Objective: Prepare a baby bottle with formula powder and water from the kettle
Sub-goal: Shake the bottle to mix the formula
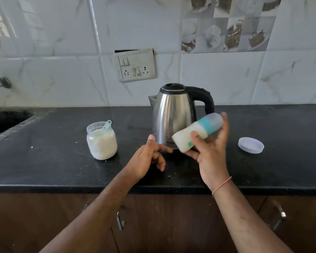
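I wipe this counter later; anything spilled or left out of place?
White specks dot the black counter left of the open glass powder jar; its pale lid lies far right.

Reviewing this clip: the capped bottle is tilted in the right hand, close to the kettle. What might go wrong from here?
1. The right hand holds the blurred, tilted baby bottle right by the kettle; it might knock against it.
2. If the teal collar is loose, milky liquid may leak.
3. The formula jar stands uncovered, scoop inside, its lid lying apart; the powder is exposed.

Soft daylight; bottle [197, 132] motion-blurred; edges bowed.
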`<action>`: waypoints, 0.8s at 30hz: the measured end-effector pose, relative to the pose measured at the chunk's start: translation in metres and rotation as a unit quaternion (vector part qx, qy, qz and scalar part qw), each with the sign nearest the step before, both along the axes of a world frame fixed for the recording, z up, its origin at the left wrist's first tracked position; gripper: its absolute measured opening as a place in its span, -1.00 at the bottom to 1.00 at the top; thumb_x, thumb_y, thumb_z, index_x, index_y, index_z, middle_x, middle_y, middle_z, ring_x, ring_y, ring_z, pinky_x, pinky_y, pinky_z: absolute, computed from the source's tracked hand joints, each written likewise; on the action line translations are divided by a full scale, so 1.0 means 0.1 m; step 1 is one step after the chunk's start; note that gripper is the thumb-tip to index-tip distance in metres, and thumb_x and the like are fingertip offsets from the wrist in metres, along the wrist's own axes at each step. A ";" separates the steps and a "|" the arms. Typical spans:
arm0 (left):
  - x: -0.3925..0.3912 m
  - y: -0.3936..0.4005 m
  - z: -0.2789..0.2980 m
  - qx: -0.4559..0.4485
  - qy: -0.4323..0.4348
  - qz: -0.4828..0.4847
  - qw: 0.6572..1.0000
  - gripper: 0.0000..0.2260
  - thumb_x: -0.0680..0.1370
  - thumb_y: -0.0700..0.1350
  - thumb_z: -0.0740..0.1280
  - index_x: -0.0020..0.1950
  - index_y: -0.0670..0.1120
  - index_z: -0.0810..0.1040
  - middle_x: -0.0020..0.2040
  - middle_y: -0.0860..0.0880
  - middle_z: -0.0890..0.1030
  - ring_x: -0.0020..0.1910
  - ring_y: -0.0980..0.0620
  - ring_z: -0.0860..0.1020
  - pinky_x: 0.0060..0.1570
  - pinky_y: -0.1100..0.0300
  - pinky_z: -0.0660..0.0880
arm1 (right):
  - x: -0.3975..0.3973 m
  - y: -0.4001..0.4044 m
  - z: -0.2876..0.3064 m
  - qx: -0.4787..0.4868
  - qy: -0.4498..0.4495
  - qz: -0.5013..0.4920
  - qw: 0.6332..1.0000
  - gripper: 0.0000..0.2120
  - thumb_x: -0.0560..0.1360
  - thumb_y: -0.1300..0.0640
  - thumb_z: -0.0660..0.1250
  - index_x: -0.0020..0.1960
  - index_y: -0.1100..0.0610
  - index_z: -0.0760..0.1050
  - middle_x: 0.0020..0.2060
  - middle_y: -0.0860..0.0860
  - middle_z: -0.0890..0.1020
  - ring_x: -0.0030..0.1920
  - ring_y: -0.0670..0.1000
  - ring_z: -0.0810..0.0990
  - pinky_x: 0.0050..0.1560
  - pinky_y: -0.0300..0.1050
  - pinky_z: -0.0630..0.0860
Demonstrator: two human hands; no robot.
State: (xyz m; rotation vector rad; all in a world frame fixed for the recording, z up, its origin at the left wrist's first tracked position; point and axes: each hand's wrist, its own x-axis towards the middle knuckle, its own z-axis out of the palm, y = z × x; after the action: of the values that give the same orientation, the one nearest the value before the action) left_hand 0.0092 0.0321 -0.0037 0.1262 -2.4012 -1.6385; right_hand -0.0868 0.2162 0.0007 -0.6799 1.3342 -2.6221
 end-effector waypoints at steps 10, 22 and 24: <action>-0.01 -0.06 -0.05 0.048 0.086 0.076 0.992 -0.37 0.79 0.19 -0.14 0.20 -0.01 0.72 -0.20 -0.12 0.72 -0.17 0.02 0.65 -0.06 0.07 0.50 | 0.04 0.18 0.04 -0.066 -0.109 -0.097 0.987 -0.25 0.61 0.28 0.48 0.57 -0.23 0.21 0.33 0.03 0.55 0.33 0.20 0.66 -0.07 0.29 0.74; -0.02 -0.07 -0.07 0.050 0.075 0.080 0.993 -0.48 0.81 0.13 -0.04 0.24 -0.04 0.69 -0.13 -0.08 0.74 -0.13 0.03 0.65 -0.09 0.20 0.51 | 0.02 0.26 0.02 0.065 -0.072 -0.053 0.994 -0.26 0.57 0.27 0.53 0.54 -0.23 0.29 0.27 0.04 0.61 0.23 0.15 0.71 -0.11 0.26 0.75; -0.02 -0.06 -0.07 0.045 0.081 0.080 0.992 -0.50 0.81 0.12 -0.01 0.24 -0.04 0.70 -0.13 -0.09 0.74 -0.13 0.03 0.65 -0.11 0.26 0.52 | -0.11 0.31 0.00 -0.081 -0.157 -0.117 0.977 -0.26 0.60 0.25 0.52 0.56 -0.20 0.22 0.36 0.07 0.54 0.30 0.24 0.68 -0.08 0.29 0.74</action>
State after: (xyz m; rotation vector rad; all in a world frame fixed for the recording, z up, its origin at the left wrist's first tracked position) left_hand 0.0075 0.0263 -0.0108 0.1876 -2.1400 -1.6189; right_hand -0.0977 0.2475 0.0005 -0.1152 1.1782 -2.8903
